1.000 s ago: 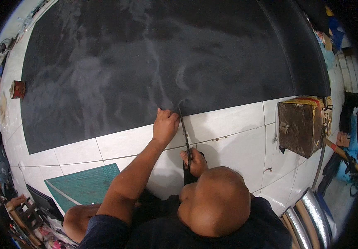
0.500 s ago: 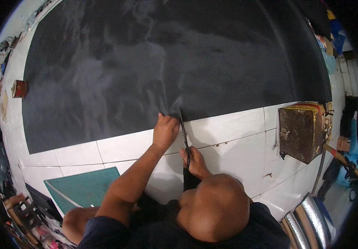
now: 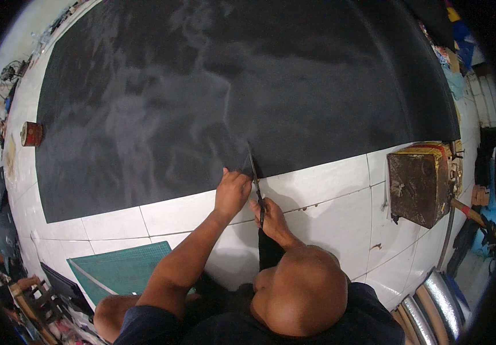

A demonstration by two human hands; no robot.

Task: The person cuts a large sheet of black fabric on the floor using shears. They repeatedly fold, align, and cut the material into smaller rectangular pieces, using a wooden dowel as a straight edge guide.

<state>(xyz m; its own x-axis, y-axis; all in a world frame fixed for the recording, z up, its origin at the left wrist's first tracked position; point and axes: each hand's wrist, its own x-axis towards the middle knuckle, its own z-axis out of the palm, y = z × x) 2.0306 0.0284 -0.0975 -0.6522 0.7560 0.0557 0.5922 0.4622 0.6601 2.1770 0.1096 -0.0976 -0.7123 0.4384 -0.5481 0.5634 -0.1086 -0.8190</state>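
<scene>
The black sheet [image 3: 317, 98] is lying spread over the white tile floor [image 3: 340, 230], near edge toward me, and I'm running the scissors [image 3: 259, 191] into that edge about midway along. Doing this well, I'm judging, is mostly about tension: keeping the left side of the cut snug, lining the blades up with the cut, and going for long strokes over choppy ones so the edge isn't coming out ragged. Tugging sideways would be risking a skewed line.

Fingers: my left hand [image 3: 234, 190] is apparently pinching the sheet's near edge just left of the blades, fingers curling in tight, undersides hidden. My right hand [image 3: 275, 218] is wrapping its fingers around the handles, little gap showing; how far the blades are parting, I'm not managing to tell.
</scene>
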